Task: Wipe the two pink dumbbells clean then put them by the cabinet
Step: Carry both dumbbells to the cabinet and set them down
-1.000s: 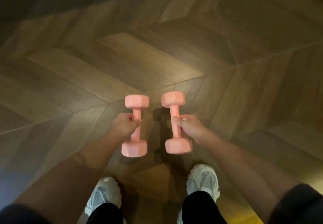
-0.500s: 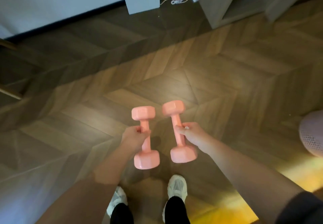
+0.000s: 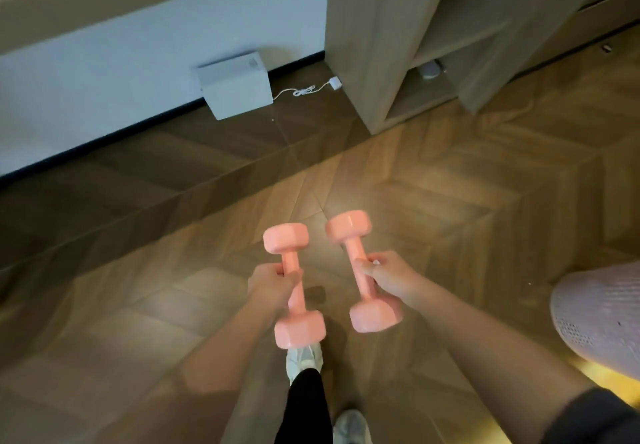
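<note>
Left pink dumbbell [image 3: 290, 260] sits in the left hand [image 3: 273, 286], fingers curled round its handle, right pink dumbbell [image 3: 354, 247] likewise in the right hand [image 3: 389, 277], both held above the floor [image 3: 138, 270], well short of the cabinet [image 3: 374, 45]; wiping probably done, set-down remains.

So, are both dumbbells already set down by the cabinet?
No, the left hand grips the left dumbbell and the right hand grips the right dumbbell, both held in the air short of the cabinet.

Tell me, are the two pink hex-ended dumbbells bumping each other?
Apart. The head view shows wooden floor between the left-hand pink dumbbell and the right-hand pink dumbbell.
</note>
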`<state>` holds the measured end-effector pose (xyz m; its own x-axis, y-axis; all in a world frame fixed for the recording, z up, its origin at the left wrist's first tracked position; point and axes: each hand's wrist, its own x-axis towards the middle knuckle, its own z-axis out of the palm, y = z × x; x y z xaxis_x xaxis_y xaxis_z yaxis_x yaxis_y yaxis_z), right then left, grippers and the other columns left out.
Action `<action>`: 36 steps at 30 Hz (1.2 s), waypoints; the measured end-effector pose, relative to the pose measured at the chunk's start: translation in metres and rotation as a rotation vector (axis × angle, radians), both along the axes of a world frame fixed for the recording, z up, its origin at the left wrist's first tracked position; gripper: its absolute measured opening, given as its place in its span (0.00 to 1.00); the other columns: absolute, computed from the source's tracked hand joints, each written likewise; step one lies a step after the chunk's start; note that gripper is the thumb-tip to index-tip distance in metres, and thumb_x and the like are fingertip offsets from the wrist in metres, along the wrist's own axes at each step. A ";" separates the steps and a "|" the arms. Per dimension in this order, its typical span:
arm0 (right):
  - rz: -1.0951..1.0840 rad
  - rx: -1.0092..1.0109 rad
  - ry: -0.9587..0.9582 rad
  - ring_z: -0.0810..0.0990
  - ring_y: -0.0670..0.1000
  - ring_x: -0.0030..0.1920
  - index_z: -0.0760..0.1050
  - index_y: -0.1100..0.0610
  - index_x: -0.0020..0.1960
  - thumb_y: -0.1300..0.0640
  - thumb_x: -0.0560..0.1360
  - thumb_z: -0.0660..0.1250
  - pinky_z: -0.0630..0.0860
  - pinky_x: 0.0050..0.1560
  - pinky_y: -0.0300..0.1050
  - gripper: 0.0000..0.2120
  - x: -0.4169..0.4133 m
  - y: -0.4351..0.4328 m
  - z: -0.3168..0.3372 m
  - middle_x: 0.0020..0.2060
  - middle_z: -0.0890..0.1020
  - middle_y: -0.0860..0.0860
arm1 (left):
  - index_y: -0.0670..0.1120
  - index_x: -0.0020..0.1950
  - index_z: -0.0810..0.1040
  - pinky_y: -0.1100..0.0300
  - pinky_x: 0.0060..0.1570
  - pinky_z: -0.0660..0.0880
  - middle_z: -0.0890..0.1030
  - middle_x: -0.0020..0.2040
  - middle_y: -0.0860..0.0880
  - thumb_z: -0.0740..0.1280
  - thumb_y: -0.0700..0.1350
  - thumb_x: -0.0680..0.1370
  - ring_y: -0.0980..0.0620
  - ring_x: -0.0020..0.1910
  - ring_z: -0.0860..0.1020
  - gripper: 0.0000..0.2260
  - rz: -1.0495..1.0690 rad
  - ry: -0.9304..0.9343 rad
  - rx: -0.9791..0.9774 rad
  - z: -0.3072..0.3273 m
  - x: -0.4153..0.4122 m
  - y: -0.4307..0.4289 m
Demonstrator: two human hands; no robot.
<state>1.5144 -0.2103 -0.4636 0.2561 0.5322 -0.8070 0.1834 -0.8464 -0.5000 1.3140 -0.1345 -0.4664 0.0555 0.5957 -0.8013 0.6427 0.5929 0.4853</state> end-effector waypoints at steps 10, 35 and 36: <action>-0.005 0.082 -0.012 0.80 0.49 0.39 0.76 0.52 0.43 0.52 0.82 0.62 0.75 0.42 0.45 0.10 0.130 0.106 -0.051 0.41 0.82 0.53 | 0.46 0.48 0.75 0.44 0.52 0.81 0.81 0.50 0.43 0.68 0.43 0.79 0.42 0.51 0.82 0.03 0.021 -0.016 0.051 -0.023 0.140 0.110; 0.112 0.239 -0.166 0.80 0.52 0.50 0.77 0.55 0.58 0.48 0.82 0.60 0.76 0.50 0.49 0.13 0.273 0.348 -0.404 0.49 0.81 0.53 | 0.39 0.56 0.79 0.43 0.55 0.79 0.82 0.52 0.38 0.71 0.46 0.78 0.39 0.52 0.82 0.12 0.123 -0.074 0.142 -0.413 0.293 0.321; 0.143 0.256 -0.185 0.80 0.53 0.51 0.77 0.56 0.57 0.48 0.83 0.60 0.76 0.51 0.51 0.14 0.278 0.358 -0.411 0.48 0.81 0.53 | 0.39 0.55 0.79 0.43 0.56 0.79 0.82 0.52 0.38 0.71 0.46 0.78 0.39 0.52 0.82 0.11 0.128 -0.090 0.147 -0.422 0.298 0.327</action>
<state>1.7922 0.1473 -0.8748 0.2939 0.7527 -0.5891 0.3985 -0.6567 -0.6402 1.6122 0.1926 -0.8886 0.0391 0.7129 -0.7002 0.5164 0.5855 0.6249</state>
